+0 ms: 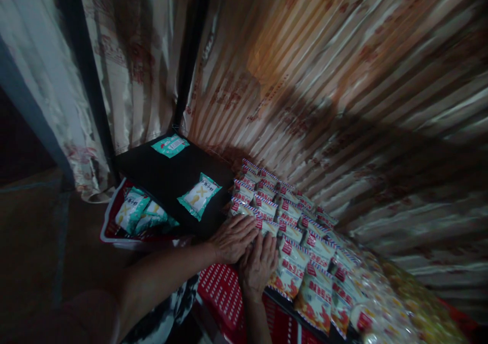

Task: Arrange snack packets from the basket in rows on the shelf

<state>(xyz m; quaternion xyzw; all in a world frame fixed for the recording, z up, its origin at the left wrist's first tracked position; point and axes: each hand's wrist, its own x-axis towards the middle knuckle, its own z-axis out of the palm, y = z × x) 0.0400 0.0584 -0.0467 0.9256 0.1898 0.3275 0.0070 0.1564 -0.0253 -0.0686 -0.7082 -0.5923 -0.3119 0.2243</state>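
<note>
a pleated, pale patterned curtain [324, 80] fills the upper part of the frame. below it, a black desk [160, 174] sits left of centre. rows of white-and-red snack packets [293, 262] spread from the centre toward the lower right. a red perforated basket [223, 288] shows at bottom centre. near the centre, the left hand [234, 237] and right hand [260, 265] lie flat, fingers extended, against the nearest snack packets. two teal packets [200, 196] rest on the desk.

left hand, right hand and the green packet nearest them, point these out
Left hand [235, 238]: head view, its back.
Right hand [257, 269]: head view, its back.
Green packet [200, 196]: head view, front's middle.
</note>
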